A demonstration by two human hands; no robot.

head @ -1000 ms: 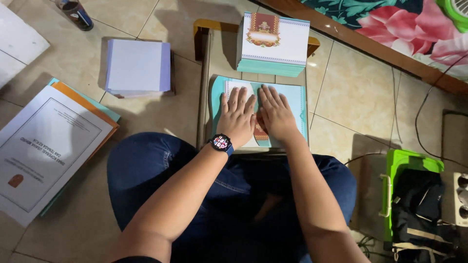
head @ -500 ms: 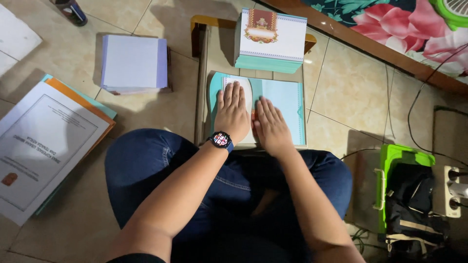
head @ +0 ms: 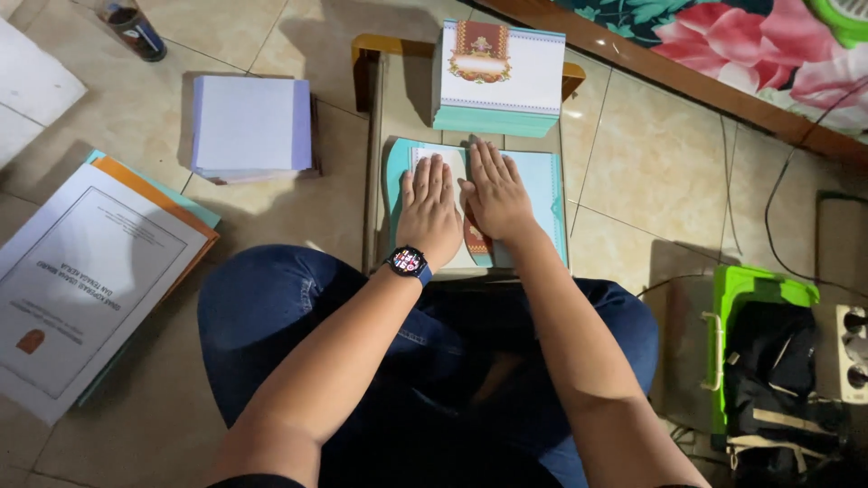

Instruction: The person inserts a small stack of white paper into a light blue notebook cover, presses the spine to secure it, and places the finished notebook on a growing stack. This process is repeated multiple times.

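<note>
A teal-bordered paper sheet (head: 533,194) is lying flat on a small wooden desk (head: 375,136), its white middle and a red ornamental panel showing between the hands. Both hands are pressing on it, palms down, side by side. Just beyond it, a thick stack of matching sheets (head: 499,79) is sitting squarely.

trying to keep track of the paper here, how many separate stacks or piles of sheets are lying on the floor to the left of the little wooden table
3. A white and lavender stack beside the table, a pile of printed sheets with orange and teal edges by the knee, and white sheets cut off at the top left edge; more may lie outside the frame.
</note>
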